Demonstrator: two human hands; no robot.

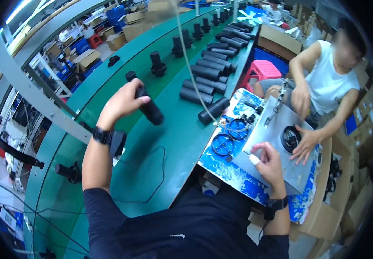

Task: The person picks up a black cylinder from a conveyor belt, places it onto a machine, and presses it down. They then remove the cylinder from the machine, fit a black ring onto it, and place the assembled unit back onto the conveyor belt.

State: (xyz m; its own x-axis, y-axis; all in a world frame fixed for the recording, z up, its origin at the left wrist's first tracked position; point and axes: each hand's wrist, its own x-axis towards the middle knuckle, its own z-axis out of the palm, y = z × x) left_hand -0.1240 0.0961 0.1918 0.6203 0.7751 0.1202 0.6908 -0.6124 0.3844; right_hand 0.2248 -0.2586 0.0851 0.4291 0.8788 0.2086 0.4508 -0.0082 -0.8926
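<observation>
My left hand (128, 101) is closed round a black cylinder (153, 113), held tilted above the green bench. My right hand (267, 162), with white tape on one finger, is curled in a pinch over the near edge of the grey metal plate (253, 166). Whatever its fingers hold, if anything, is too small to make out. On the blue, paint-worn table beside it lie two black spoked rings, one of them the near ring (222, 144). Several black cylinders (196, 93) lie in a row along the bench's right side.
Across the table sits a co-worker, one hand (305, 144) at a black ring (291, 138) on the plate. Flanged black parts (157, 64) stand in a line on the green belt (121, 86). A thin cable (164, 168) lies on the bench. A pink stool (262, 71) stands behind.
</observation>
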